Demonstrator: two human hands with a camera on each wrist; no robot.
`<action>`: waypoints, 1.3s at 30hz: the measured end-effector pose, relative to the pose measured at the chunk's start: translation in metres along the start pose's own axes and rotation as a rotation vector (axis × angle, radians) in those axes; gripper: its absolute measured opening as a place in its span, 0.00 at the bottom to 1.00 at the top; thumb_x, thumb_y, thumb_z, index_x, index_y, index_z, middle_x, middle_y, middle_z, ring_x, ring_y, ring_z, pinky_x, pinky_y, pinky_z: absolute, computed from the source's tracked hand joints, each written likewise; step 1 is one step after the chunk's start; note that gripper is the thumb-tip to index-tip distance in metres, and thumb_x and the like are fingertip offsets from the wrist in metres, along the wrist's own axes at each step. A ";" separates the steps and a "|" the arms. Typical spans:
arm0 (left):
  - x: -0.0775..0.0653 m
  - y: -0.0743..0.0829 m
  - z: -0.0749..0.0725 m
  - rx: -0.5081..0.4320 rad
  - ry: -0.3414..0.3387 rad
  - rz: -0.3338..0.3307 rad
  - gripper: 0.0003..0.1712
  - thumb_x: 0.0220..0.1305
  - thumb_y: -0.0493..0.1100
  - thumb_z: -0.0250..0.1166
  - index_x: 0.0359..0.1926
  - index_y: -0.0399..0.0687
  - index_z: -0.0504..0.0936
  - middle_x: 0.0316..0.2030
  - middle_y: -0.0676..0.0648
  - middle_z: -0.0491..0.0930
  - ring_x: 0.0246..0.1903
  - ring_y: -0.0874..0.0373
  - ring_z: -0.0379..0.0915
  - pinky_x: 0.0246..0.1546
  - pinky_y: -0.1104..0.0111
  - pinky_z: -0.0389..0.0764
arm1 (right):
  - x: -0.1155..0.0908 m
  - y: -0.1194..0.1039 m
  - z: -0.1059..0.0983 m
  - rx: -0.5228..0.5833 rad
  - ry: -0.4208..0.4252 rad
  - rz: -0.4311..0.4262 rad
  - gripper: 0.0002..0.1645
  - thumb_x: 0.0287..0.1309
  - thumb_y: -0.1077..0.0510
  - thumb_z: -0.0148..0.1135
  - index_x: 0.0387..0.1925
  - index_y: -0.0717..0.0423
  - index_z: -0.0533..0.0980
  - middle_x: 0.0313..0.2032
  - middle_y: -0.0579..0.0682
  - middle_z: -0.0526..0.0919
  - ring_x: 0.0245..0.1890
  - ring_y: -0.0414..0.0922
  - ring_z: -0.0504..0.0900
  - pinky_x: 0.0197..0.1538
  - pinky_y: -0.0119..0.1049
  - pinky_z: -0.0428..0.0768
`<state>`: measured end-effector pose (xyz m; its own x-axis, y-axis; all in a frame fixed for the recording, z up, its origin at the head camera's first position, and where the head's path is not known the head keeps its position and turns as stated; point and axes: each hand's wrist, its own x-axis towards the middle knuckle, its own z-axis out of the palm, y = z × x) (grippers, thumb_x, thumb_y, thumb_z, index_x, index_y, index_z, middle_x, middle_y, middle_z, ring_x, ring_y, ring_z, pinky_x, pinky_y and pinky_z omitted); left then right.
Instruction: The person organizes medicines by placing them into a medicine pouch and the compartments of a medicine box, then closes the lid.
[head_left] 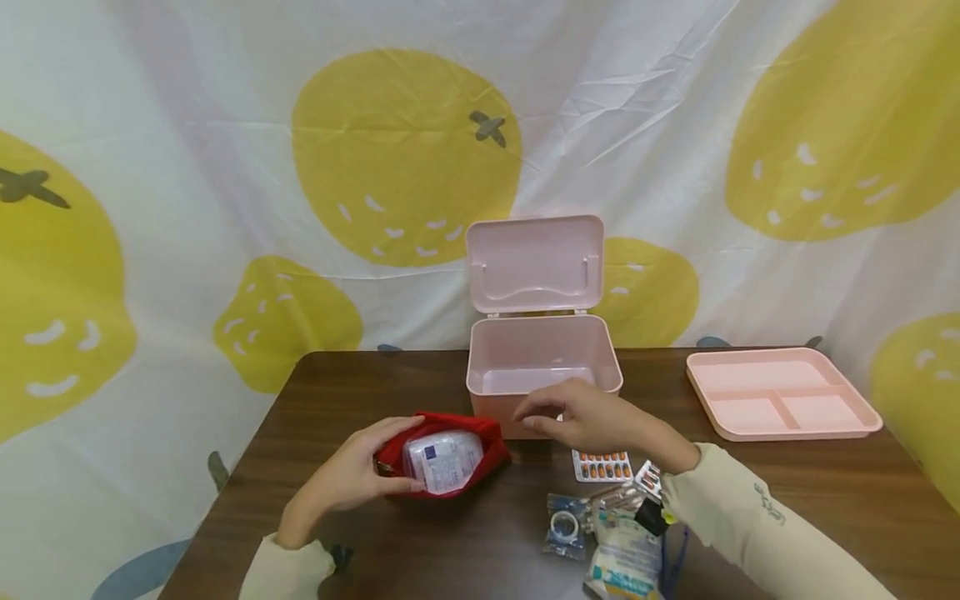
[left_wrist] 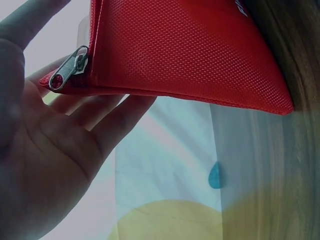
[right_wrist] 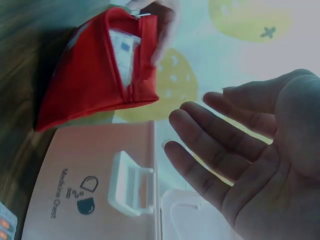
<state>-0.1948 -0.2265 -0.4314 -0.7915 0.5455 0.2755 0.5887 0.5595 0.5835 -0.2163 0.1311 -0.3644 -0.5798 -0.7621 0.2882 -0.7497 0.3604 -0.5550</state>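
Observation:
My left hand [head_left: 343, 473] grips a red zippered pouch [left_wrist: 185, 55] at its left end, thumb in front and fingers behind. The pouch's mouth gapes upward in the head view, and a clear-wrapped white packet [head_left: 444, 461] lies inside it. A metal zipper pull [left_wrist: 69, 67] hangs at the corner by the left palm. My right hand [head_left: 581, 417] hovers in front of the pink medicine chest [head_left: 491, 406], to the right of the pouch. Its fingers are loosely bent with nothing between them, as the right wrist view shows.
The chest's lid [head_left: 536, 265] stands raised. A pink divided tray [head_left: 787, 433] lies at the right. Near the right forearm are a blister pack of capsules [head_left: 602, 468], a wrapped tape roll [head_left: 564, 527] and a plastic-wrapped packet [head_left: 624, 558]. A patterned curtain [head_left: 420, 150] hangs behind the table.

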 end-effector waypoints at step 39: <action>-0.001 0.014 -0.001 -0.348 -0.117 -0.165 0.24 0.78 0.39 0.42 0.70 0.39 0.67 0.67 0.35 0.68 0.61 0.44 0.70 0.54 0.68 0.78 | 0.079 -0.052 0.176 -0.161 0.290 0.166 0.17 0.58 0.48 0.71 0.16 0.48 0.80 0.13 0.36 0.77 0.16 0.27 0.67 0.21 0.19 0.64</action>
<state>-0.1863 -0.2195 -0.4230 -0.8347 0.5450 0.0792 0.3485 0.4115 0.8422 -0.1666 -0.0426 -0.4498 -0.7469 -0.5100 0.4267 -0.6649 0.5643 -0.4894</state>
